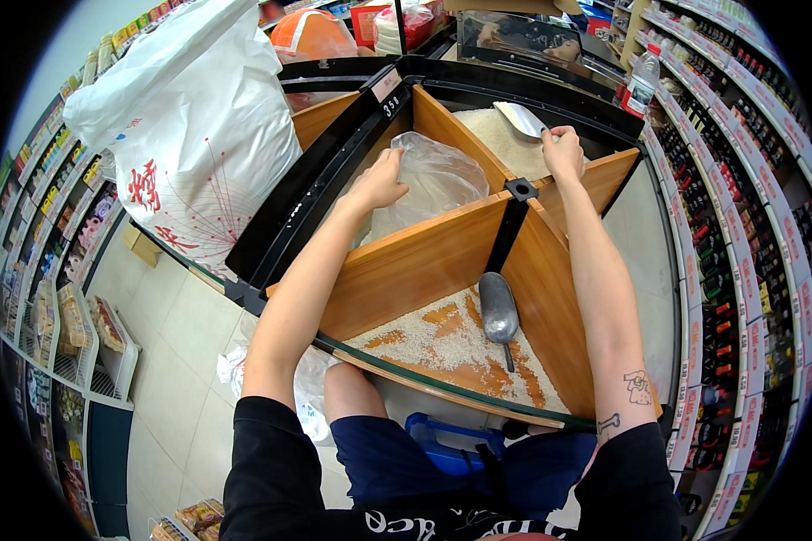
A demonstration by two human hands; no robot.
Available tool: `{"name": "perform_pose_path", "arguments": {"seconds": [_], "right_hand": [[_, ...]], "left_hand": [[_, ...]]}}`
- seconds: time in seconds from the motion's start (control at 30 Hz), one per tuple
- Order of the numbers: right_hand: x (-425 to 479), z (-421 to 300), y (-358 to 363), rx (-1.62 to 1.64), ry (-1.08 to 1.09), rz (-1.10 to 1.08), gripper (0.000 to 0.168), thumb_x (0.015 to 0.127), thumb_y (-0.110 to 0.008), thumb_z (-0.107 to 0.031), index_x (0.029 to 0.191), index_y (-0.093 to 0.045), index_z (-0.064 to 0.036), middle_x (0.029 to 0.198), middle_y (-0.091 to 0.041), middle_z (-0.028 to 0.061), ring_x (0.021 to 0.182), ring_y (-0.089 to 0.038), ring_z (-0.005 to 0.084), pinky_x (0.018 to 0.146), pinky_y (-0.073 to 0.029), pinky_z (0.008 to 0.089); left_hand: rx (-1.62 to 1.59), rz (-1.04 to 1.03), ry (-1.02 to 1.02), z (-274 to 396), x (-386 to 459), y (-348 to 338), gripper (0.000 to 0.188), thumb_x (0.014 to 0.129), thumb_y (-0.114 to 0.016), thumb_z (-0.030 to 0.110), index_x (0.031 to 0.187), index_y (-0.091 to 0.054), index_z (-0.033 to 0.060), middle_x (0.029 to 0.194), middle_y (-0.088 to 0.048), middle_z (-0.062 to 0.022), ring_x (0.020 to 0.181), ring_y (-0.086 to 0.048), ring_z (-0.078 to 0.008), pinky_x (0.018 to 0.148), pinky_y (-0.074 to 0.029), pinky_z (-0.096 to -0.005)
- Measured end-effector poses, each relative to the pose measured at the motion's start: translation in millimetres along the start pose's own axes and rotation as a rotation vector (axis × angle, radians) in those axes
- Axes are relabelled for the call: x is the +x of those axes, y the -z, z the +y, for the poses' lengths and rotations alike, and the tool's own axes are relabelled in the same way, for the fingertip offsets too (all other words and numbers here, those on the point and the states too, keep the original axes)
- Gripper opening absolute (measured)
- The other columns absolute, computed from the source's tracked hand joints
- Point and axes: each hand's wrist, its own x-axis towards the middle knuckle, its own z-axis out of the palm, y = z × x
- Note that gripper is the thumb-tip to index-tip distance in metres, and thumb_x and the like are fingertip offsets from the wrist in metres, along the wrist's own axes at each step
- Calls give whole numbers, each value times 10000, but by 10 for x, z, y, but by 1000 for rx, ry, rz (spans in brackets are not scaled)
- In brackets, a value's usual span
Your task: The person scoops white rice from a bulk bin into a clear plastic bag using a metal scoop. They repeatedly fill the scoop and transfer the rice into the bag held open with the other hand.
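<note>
My right hand grips a metal scoop by its handle, with white grain on its blade. Below the scoop lies a bed of white rice-like grain in the far right compartment. A clear plastic bag stands in the neighbouring wooden compartment, bulging open. My left hand is at the bag's left edge, fingers curled against the film; part of the grip is hidden. In the nearest compartment, a grey metal scoop leans in the corner above scattered white grains.
Wooden dividers and a black post separate the compartments. A large white printed sack stands at the left. A bottle with a red cap rests on the right rim. Stocked shelves line the right side.
</note>
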Motion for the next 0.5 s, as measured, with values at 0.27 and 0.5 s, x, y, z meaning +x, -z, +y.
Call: {"name": "perform_pose_path", "arguments": {"seconds": [0.27,0.5], "right_hand": [[78,44,-98,450,151,-140,293,749,-688,-286,952,-642,-80,766,-679,103,731,-656,190,706,-486,322],[-104,-178,-107,716,327,-440,195,745,-698,-137,894,-632,-29,666,-619,25,582,-536,61,561,-423,214]], "left_hand": [[9,28,-13,-17,14,20,645,746,-566,62,1328,-327,-78,1316,-413,-246,1230,-439,-338,975,-425,-335],[-3,54,-10,-85,2,32,650,744,-564,57,1332,-320,-73,1302,-418,-239,1191,-471,-336,944,-447,-339]]}}
